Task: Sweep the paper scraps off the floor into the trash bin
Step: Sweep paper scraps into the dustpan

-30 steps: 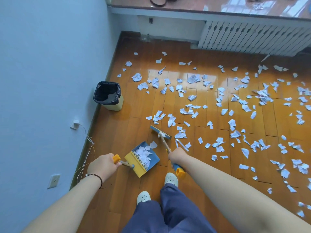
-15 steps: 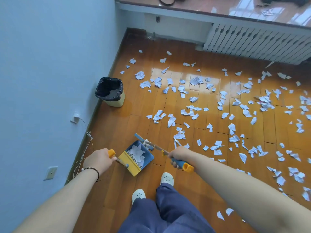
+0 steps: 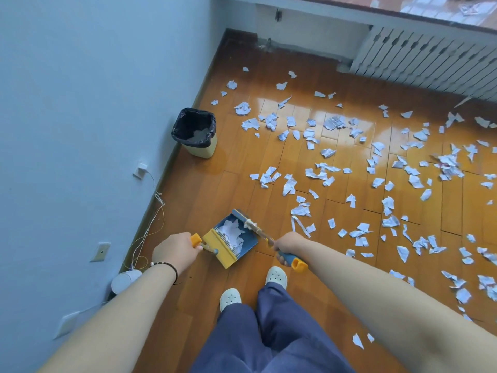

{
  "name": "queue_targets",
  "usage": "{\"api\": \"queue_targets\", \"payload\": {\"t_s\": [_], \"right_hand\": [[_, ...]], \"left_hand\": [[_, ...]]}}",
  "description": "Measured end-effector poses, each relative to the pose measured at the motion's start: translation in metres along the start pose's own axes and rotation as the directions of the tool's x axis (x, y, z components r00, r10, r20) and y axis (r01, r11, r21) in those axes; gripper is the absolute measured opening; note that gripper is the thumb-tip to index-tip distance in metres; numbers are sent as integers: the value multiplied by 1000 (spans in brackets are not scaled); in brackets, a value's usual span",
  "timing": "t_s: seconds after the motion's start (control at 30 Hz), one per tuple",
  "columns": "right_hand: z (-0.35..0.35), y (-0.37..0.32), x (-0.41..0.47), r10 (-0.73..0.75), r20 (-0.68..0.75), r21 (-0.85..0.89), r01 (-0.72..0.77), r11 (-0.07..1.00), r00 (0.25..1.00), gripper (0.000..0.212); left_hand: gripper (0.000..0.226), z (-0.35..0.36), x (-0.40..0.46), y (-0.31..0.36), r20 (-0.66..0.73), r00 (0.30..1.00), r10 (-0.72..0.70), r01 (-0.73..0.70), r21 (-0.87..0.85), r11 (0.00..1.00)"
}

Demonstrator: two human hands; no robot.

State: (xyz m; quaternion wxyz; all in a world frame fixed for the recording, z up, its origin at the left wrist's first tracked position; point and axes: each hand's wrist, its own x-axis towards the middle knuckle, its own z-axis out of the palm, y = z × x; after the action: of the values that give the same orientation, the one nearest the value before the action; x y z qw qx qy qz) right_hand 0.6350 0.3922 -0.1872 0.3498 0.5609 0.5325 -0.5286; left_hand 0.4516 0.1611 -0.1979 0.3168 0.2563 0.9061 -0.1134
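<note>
Currently left hand (image 3: pixel 176 253) grips the dustpan (image 3: pixel 231 243) handle; right hand (image 3: pixel 289 243) grips the brush (image 3: pixel 252 226), its head at the pan's far edge. Torn, crumpled white paper scraps (image 3: pixel 390 184) litter the glossy wooden floor (image 3: pixel 215 189); several lie in the pan. Black-lined trash bin (image 3: pixel 195 133) stands by the wall, bare boards between.

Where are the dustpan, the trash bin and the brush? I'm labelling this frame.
dustpan (image 3: pixel 243 250): head view, blue tray near its right edge.
trash bin (image 3: pixel 200 149): head view, pale outer wall below the black liner.
brush (image 3: pixel 291 261): head view, blue handle below the right hand.
</note>
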Motion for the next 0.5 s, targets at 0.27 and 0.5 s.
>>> {"api": "queue_targets", "payload": {"t_s": [0.27, 0.5], "right_hand": [[-4, -3, -18, 50, 35, 137, -54, 989, 998, 10], [24, -5, 6, -16, -65, 11, 17, 1000, 998, 15]], "left_hand": [[30, -4, -6, -31, -23, 1000, 12, -12, -16, 1000], [30, 2, -11, -36, -8, 1000, -6, 6, 1, 1000]]}}
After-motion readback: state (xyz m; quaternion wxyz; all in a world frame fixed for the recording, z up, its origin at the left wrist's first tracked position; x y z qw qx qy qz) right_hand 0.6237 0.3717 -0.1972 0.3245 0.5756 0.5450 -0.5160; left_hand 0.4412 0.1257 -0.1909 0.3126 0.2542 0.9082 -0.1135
